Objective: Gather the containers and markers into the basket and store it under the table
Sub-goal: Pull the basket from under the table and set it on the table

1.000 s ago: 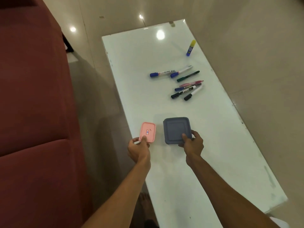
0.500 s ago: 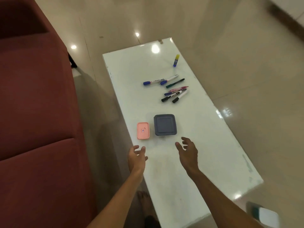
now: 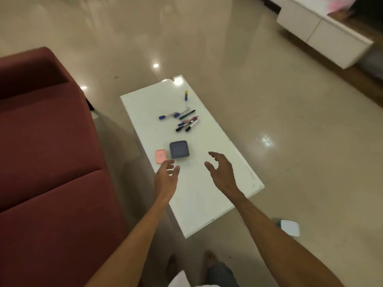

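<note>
On the white table [image 3: 207, 183] a small pink container [image 3: 161, 156] lies next to a larger grey-blue square container [image 3: 179, 149]. Beyond them several markers [image 3: 184, 120] lie scattered, and a blue and yellow glue stick [image 3: 186, 95] stands near the far end. My left hand [image 3: 166, 176] hovers open just in front of the pink container. Over the table to the right of the grey-blue container is my right hand [image 3: 220, 169], open too, holding nothing. No basket is in view.
A dark red sofa [image 3: 47, 162] runs along the table's left side with a narrow gap between. A white low cabinet [image 3: 323, 32] stands at the far right. A white and teal object [image 3: 289, 226] lies on the shiny tiled floor near the table's near right corner.
Both hands let go of the two containers and drew back from them. The view pulled up and away, so the table looks smaller and more of the room shows.
</note>
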Demonstrator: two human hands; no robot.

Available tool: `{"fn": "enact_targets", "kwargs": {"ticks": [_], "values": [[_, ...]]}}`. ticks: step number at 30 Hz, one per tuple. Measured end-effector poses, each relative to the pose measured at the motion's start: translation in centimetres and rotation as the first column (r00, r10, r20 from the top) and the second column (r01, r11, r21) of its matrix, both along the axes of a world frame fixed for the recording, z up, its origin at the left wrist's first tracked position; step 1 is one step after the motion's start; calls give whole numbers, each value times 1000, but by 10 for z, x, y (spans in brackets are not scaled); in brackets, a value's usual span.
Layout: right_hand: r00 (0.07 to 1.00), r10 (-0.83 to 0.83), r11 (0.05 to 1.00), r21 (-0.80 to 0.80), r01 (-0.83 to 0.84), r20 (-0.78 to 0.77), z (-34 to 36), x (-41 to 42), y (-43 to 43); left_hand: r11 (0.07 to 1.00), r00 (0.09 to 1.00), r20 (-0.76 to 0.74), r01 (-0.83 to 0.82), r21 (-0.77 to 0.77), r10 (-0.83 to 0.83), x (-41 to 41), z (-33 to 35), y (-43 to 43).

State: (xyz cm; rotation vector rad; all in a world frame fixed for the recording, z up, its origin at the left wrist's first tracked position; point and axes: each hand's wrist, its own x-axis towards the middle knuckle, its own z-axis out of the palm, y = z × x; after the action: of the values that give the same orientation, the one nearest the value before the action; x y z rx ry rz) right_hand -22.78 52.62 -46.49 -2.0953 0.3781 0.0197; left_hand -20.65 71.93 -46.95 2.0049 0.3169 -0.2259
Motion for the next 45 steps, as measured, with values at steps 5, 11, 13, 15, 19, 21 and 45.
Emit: {"fn": "enact_targets", "kwargs": {"ticks": [5, 11, 13, 15, 19, 21, 45], "values": [[996, 68, 992, -114, -61, 54, 34, -24, -70, 985, 985, 92, 135, 108, -145, -8, 34, -58], [988, 143, 976, -175, -132, 51, 45, -35, -192, 985, 980, 118, 150, 88, -160, -9, 52, -164], [982, 185, 962, -211, -172, 42, 49, -35, -233, 983, 977, 133, 152, 103, -165, -12, 55, -203], [974, 226, 947, -239, -212, 31, 54, -33, -270, 977, 973, 133, 173, 127, -190, -16, 58, -240], [970, 240, 939, -260, -225, 26, 65, -16, -339, 970, 971, 124, 182, 163, -203, -17, 57, -306], [968, 249, 936, -265, -232, 32, 67, -1, -367, 967, 970, 120, 188, 174, -210, -8, 55, -332], [577, 816, 544, -277, -792, -48, 45, 349, -559, 879, 896, 120, -443, 175, 427, 195, 32, -582]]}}
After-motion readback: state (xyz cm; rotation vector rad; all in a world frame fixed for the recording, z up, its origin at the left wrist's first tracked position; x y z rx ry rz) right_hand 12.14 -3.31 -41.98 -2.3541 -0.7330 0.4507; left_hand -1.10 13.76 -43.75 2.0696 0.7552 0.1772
